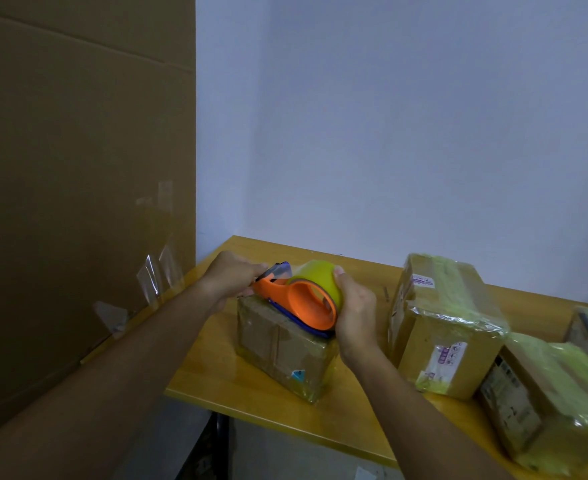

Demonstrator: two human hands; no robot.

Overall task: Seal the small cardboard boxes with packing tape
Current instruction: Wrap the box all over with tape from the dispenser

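a small brown cardboard box (283, 348) with shiny tape on it sits on the yellow wooden table (251, 407), right under both hands; an orange plastic tape holder (306, 303) with a fat roll of yellowish see-through packing tape (322, 278) rests on top of the box; the right hand (353, 317) wraps its fingers round the roll end and holds it tight; the left hand (231, 277) is curled on the other end of the holder, by the cutter, and pinches there; just past the right hand stands a taller cardboard box wrapped in greenish tape (441, 323), near but not touching the small box; farther out that way lies another taped cardboard box (549, 400); out past the left hand stands a big brown cardboard sheet (77, 185) with loose strips of clear tape (157, 275) stuck on it; behind it all is a pale blue wall (389, 116)
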